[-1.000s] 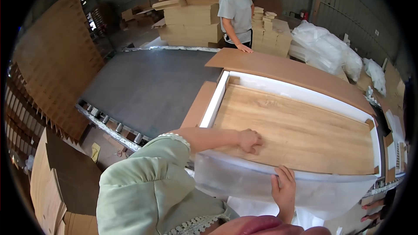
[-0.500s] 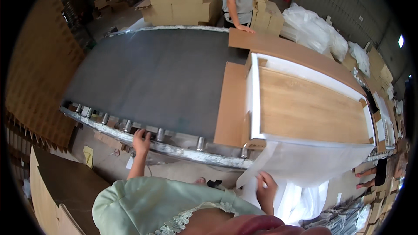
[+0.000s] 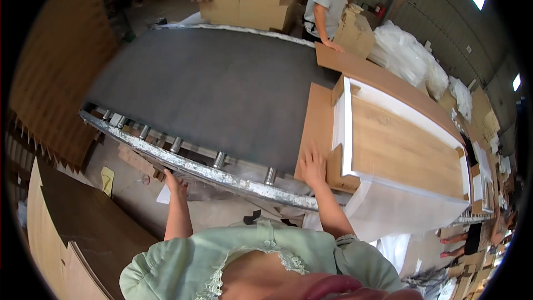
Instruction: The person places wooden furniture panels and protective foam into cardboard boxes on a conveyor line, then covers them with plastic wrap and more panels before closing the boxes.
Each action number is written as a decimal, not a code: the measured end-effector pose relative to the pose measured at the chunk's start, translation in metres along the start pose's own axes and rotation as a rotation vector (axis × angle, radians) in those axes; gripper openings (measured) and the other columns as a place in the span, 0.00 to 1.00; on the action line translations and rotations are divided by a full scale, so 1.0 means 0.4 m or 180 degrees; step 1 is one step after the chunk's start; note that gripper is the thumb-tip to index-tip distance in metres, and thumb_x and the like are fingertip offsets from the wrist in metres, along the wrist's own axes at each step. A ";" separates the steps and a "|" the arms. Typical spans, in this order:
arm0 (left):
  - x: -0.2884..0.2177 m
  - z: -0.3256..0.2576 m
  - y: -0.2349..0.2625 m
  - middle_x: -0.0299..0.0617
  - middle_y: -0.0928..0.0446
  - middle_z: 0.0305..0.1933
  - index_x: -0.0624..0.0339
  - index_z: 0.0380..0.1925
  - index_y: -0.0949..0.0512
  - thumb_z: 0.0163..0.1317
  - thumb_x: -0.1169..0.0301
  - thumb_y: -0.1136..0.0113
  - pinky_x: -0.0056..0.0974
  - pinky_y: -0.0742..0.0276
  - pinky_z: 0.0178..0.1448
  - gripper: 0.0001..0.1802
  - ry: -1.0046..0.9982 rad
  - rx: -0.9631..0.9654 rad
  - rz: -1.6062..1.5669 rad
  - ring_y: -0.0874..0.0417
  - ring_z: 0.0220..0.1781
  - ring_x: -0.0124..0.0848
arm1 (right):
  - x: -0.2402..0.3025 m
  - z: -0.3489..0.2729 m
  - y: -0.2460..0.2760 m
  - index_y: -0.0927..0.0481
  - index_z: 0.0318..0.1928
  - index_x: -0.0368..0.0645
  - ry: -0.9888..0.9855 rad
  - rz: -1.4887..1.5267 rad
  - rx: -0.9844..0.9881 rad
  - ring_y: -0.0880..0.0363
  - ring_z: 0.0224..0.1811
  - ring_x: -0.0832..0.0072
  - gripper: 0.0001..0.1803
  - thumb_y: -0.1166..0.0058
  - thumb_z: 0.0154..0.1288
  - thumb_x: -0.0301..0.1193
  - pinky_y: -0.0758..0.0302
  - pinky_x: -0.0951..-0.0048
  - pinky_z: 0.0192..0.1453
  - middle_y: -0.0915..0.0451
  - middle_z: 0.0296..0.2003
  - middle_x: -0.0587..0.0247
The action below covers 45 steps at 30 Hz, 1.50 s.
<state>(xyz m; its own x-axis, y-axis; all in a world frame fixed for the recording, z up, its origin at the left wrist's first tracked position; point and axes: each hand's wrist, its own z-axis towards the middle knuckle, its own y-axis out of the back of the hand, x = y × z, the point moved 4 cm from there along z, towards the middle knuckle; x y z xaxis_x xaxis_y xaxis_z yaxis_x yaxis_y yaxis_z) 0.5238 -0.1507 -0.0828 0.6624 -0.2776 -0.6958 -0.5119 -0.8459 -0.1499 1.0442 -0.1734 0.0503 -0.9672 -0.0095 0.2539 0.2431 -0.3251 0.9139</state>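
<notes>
My right hand [image 3: 313, 168] rests with fingers stretched on the brown cardboard flap [image 3: 321, 114], just left of an open carton. In that carton lies a pale wood-grain panel [image 3: 408, 144] inside a white border [image 3: 347, 133]. A translucent white sheet [image 3: 405, 205] hangs over the carton's near side. My left hand [image 3: 176, 184] holds nothing, its fingers apart, just below the conveyor's chipped metal rail [image 3: 191, 165]; I cannot tell whether it touches the rail. The carton lies at the right end of the dark conveyor surface [image 3: 205, 89].
Metal rollers [image 3: 220, 159] show along the conveyor's near edge. Across it, a person in grey [image 3: 326, 5] has a hand on the long far flap [image 3: 383, 80]. Stacked boards [image 3: 61, 78] stand at left, brown sheets [image 3: 89, 216] at lower left, bagged white material [image 3: 408, 53] at far right.
My right hand has left the hanging white sheet and moved up onto the cardboard flap. My left hand has come down off the conveyor rail. The view has shifted, with the carton now further right.
</notes>
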 end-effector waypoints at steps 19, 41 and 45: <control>0.020 -0.111 -0.163 0.59 0.27 0.33 0.67 0.37 0.32 0.64 0.52 0.58 0.48 0.27 0.29 0.24 -0.2577 -0.2625 0.3100 0.22 0.29 0.50 | -0.094 -0.024 0.030 0.28 0.49 0.41 -0.0018 0.0252 -0.0395 0.41 0.58 0.54 0.21 0.49 0.55 0.36 0.45 0.52 0.62 0.34 0.55 0.52; -0.010 -0.111 -0.182 0.53 0.26 0.30 0.62 0.41 0.28 0.58 0.59 0.50 0.44 0.29 0.22 0.18 -0.3994 -0.3168 0.5877 0.22 0.27 0.43 | -0.151 -0.038 0.053 0.26 0.43 0.37 -0.0336 0.0742 -0.1027 0.34 0.55 0.58 0.16 0.50 0.53 0.29 0.37 0.60 0.59 0.28 0.47 0.54; 0.087 -0.139 -0.264 0.52 0.25 0.29 0.60 0.42 0.28 0.57 0.61 0.48 0.44 0.29 0.20 0.17 -0.4700 -0.2822 0.6382 0.22 0.26 0.42 | -0.195 -0.074 0.058 0.27 0.45 0.38 -0.0601 0.0683 -0.0847 0.36 0.57 0.60 0.17 0.51 0.55 0.31 0.38 0.62 0.60 0.29 0.50 0.56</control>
<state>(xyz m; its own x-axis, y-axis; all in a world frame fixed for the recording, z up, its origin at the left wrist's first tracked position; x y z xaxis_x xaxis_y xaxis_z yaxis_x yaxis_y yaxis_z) 0.6312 -0.0965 -0.0520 -0.6923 -0.5153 0.5051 0.6655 -0.1855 0.7229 1.1231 -0.2084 0.0425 -0.8598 0.0621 0.5069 0.3869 -0.5688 0.7258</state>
